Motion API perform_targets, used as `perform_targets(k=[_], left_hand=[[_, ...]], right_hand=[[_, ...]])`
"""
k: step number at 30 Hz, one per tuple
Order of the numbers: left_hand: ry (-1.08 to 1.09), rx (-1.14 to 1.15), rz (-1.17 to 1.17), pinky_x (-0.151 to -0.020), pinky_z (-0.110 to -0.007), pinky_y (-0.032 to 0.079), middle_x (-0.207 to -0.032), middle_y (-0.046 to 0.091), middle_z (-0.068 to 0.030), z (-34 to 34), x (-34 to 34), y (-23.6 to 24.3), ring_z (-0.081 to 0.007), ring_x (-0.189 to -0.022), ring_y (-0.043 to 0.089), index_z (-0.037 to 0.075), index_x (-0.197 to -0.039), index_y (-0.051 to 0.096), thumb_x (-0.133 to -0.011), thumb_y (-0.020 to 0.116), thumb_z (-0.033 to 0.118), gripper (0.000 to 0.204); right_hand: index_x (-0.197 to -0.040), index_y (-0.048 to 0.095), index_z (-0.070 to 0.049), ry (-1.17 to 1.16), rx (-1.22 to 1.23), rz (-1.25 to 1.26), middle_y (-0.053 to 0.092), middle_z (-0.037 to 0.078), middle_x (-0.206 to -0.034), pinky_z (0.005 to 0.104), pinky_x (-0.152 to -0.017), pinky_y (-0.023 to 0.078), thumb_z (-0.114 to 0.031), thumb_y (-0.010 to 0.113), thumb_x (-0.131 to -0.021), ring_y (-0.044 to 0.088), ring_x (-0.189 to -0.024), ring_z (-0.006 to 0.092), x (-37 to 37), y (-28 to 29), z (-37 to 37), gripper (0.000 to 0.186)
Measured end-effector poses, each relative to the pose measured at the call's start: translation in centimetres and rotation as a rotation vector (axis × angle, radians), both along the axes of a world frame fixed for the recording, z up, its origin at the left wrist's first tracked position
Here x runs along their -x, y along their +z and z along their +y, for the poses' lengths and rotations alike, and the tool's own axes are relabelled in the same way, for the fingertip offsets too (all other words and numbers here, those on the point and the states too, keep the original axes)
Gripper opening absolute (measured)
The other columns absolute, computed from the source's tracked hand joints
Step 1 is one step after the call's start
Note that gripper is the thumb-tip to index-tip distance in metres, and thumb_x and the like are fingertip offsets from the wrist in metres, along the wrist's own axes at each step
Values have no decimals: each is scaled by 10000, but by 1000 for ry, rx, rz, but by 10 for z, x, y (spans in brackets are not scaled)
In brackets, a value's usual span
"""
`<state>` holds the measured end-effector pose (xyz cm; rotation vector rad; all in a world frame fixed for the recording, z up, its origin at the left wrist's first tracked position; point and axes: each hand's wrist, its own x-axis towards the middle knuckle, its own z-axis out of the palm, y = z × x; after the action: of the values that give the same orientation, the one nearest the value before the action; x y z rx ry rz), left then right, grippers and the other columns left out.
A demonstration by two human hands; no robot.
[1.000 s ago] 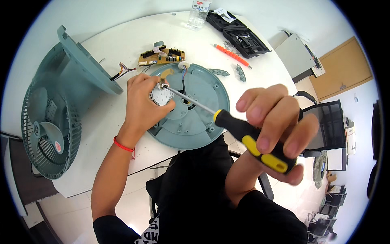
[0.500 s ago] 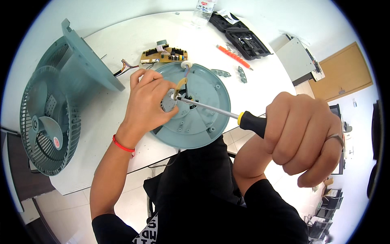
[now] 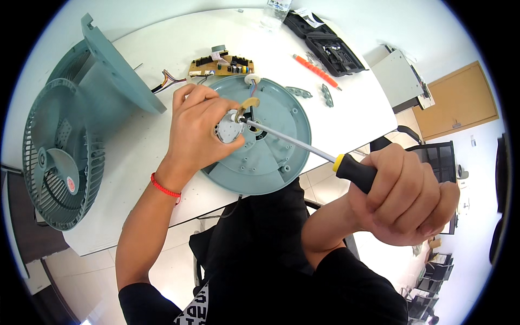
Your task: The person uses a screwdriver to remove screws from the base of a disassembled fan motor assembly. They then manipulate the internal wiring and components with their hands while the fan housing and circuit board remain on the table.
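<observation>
My left hand is closed around a small round silver motor, held up over the round grey-green plastic cover. A yellowish piece sticks up at the motor's top, and wires run near it. In my right hand is a screwdriver with a black and yellow handle, the fingers wrapped round it. Its long shaft slants up to the left, and the tip meets the motor's edge beside my left fingers. Whether the tip sits in a screw I cannot tell.
A grey-green fan housing with its grille and blades stands at the left. Behind the cover lies a circuit board with wires. An orange stick-like tool, small green parts and a black tool case lie at the back right.
My right hand has turned on the screwdriver handle and shifted slightly right and down. The motor is tilted so more of its flat face shows. My left hand keeps its grip.
</observation>
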<state>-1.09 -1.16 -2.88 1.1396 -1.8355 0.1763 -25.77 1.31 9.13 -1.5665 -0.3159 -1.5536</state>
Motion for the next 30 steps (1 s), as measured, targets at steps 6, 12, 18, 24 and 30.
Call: perform_targets(k=[6, 12, 18, 24, 30], left_hand=[[25, 53, 9, -968, -369, 398, -783, 660, 9, 0, 2, 3, -189, -894, 603, 125, -874, 746, -572, 862, 147, 324], [38, 128, -41, -957, -378, 397, -786, 657, 9, 3, 0, 8, -201, -901, 605, 135, -884, 726, -560, 876, 126, 357], [-54, -9, -5, -972, -389, 404, -912, 662, -36, 5, 4, 9, -256, -958, 602, 101, -1007, 683, -624, 844, 91, 416], [-257, -355, 88, -1014, -417, 414, -1138, 612, -131, 17, 7, 24, -335, -1123, 542, 47, -1224, 570, -732, 771, 74, 532], [-316, -388, 91, -1058, -405, 411, -1163, 634, -133, 12, -3, 17, -340, -1152, 542, 28, -1226, 605, -745, 831, 145, 544]], right_hand=[[-811, 453, -155, -62, -51, -184, 527, 11, -536, 284, -414, 390, -194, 430, -1033, 467, -410, 128, 0, -16, 7, 226], [-817, 466, -135, -228, -286, -528, 489, 2, -546, 286, -427, 389, -179, 422, -979, 478, -450, 122, -3, -36, 23, 174], [-847, 507, -111, -263, -353, -576, 491, -13, -588, 259, -469, 384, -220, 418, -975, 459, -479, 110, 1, -38, 23, 190], [-879, 529, -110, -240, -433, -642, 485, -25, -607, 259, -497, 389, -243, 472, -936, 476, -523, 110, 17, -43, 0, 155], [-889, 523, -110, -193, -470, -621, 485, -28, -609, 267, -508, 389, -235, 474, -929, 479, -537, 110, 21, -50, -9, 140]])
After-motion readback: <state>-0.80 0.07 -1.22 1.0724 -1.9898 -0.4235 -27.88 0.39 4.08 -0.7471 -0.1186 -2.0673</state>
